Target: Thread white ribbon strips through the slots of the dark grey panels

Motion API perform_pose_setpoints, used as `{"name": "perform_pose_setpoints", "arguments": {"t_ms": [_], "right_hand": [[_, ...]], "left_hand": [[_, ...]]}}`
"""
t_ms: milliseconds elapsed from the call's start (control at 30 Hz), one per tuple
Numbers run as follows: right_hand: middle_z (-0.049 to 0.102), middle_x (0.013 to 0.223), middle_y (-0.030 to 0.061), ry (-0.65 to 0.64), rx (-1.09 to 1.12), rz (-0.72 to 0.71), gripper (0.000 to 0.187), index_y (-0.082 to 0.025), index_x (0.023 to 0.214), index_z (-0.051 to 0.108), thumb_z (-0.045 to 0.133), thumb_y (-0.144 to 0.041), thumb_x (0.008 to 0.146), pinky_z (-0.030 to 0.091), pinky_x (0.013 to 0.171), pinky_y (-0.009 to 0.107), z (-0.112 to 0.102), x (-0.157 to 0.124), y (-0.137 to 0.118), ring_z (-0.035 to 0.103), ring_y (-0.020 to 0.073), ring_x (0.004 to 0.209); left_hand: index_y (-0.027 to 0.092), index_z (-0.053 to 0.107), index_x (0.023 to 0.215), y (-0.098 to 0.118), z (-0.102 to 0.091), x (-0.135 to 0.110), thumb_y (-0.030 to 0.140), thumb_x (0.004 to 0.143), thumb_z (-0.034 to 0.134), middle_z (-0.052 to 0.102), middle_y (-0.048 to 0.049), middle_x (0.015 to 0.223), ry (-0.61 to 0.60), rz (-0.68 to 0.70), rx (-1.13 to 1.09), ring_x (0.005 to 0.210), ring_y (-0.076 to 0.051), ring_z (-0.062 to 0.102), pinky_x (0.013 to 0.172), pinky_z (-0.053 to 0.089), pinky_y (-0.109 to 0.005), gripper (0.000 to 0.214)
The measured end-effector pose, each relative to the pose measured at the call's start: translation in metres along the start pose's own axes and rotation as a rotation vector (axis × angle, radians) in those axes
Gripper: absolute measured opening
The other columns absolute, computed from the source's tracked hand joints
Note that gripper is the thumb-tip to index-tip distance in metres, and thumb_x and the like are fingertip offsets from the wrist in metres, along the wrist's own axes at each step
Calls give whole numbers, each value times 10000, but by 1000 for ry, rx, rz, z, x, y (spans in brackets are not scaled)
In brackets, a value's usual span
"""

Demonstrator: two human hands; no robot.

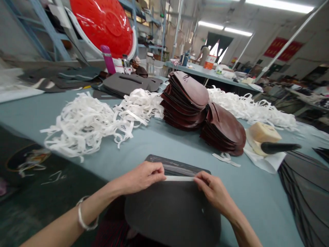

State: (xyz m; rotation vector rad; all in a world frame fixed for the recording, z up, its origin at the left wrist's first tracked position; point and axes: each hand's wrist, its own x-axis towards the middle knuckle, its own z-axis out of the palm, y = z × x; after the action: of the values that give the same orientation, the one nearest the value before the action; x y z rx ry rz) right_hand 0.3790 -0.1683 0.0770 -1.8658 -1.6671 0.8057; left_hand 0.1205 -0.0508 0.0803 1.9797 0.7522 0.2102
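Observation:
A dark grey rounded leather piece (172,212) lies at the table's near edge in front of me. Along its straight top edge runs a narrow white strip (179,178). My left hand (142,176) pinches the strip's left end, fingers closed on it. My right hand (213,188) pinches the right end against the piece. Under the strip's far side lies a dark flat panel (177,164).
Heaps of white strips (87,123) lie left and far right (254,108). Two stacks of maroon leather pieces (189,99) stand mid-table. A tan block and black-handled tool (277,147) rest on white cloth at right. Black pieces (305,192) fan out far right. The table (257,195) is grey-blue.

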Motion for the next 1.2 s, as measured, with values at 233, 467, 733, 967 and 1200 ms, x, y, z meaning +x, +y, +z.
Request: {"name": "perform_pose_setpoints", "arguments": {"t_ms": [233,467,733,967,1200], "right_hand": [[568,628,-13,-41,74,209,357,-198,716,580,462,-487,888,366,585,223,32,-60,20,525,128,611],[623,715,5,109,127,310,411,-210,905,624,461,-582,843,380,541,231,19,-55,45,509,132,568],[571,551,-15,261,-37,460,457,-214,711,595,454,-644,774,351,515,236,13,-40,54,496,138,521],[534,533,-19,284,80,497,468,-211,675,565,454,-662,732,313,468,234,10,-35,47,440,123,480],[479,491,-33,283,136,539,455,-208,635,551,475,-646,732,273,448,233,10,-32,51,380,105,443]], "left_hand": [[196,583,817,-20,10,-38,373,865,451,588,19,755,24,-129,31,723,-149,528,647,357,-230,226],[181,617,821,-25,6,-16,396,841,458,592,25,694,229,-248,-26,636,-133,517,590,354,-225,268],[173,637,735,-31,6,22,335,777,477,620,6,624,410,-367,109,585,-138,550,572,348,-231,232],[174,629,692,-43,2,30,374,738,503,616,8,598,397,-445,115,573,-142,546,542,341,-227,241],[170,631,668,-51,2,35,415,715,524,603,11,573,414,-455,94,551,-140,529,524,336,-224,272]]}}
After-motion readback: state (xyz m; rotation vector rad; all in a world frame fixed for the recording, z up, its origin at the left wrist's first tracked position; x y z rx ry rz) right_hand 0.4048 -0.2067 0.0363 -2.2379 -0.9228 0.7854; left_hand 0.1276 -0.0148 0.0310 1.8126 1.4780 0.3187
